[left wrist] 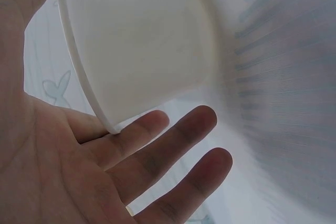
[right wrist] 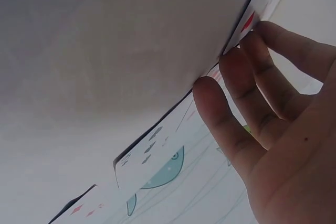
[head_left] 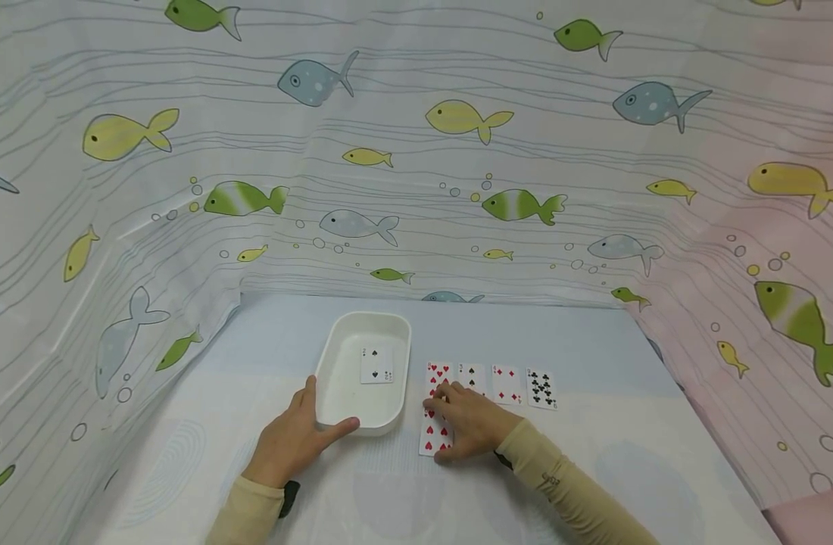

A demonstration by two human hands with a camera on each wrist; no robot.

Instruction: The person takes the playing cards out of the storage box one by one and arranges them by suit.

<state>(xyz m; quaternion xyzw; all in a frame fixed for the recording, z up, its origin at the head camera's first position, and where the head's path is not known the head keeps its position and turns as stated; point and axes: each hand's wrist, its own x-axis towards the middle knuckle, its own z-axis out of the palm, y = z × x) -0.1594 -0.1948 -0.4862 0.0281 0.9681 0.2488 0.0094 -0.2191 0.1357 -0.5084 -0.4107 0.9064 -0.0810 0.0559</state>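
Observation:
My left hand [head_left: 290, 439] grips the near left corner of a white plastic tray [head_left: 326, 386], thumb over the near rim and fingers along its outer side. In the left wrist view, several fingers [left wrist: 184, 179] extend past the tray's wall [left wrist: 136, 51]. A two of spades [head_left: 372, 367] lies face up inside the tray. To its right, my right hand [head_left: 476, 420] holds a heart playing card [head_left: 430, 439] by its ends, fingertips at the top edge and thumb at the bottom. The right wrist view shows fingertips [right wrist: 207, 90] against card edges, the thumb hidden.
Behind the right hand lies a row of face-up cards: another heart card [head_left: 440, 371], a partly covered spade card [head_left: 471, 372], a four of diamonds [head_left: 506, 384] and a club card [head_left: 542, 387]. A fish-patterned sheet [head_left: 403, 182] surrounds the pale table surface [head_left: 580, 333].

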